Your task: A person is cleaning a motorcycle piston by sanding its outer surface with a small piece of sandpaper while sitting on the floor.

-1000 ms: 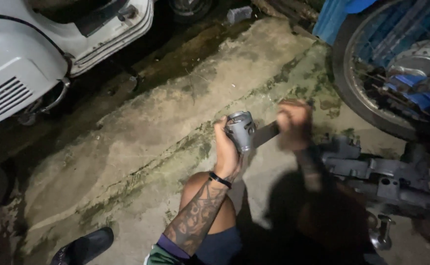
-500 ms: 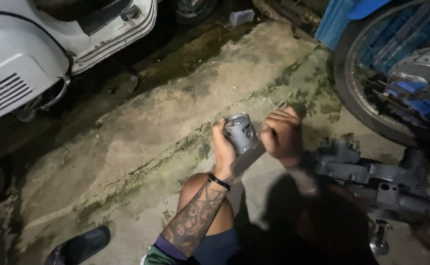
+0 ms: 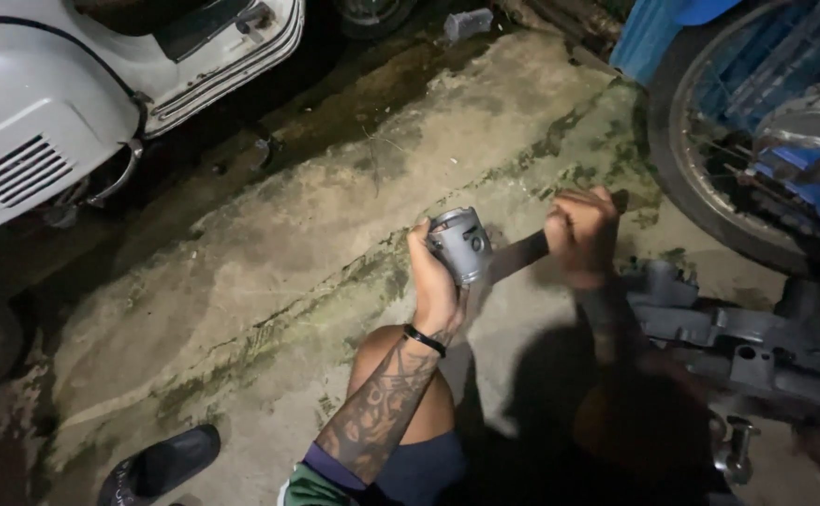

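My left hand (image 3: 435, 286) grips a small grey metal cylinder, like a piston (image 3: 460, 244), held upright above my bent knee. My right hand (image 3: 580, 232) is closed in a fist just to the right of it, holding one end of a flat dark strip (image 3: 518, 255) that runs to the cylinder. A black band sits on my tattooed left wrist. Whether the strip wraps around the cylinder is hidden by my fingers.
A white scooter (image 3: 63, 103) stands at the upper left. A spoked motorcycle wheel (image 3: 756, 141) is at the upper right. Grey engine parts (image 3: 719, 328) lie on the cracked concrete floor (image 3: 269, 281) at the right. A black sandal (image 3: 162, 464) lies at the bottom left.
My right hand moved in close to the cylinder half a second ago and has now pulled back to the right, drawing the dark strip out. My left hand stayed nearly still.
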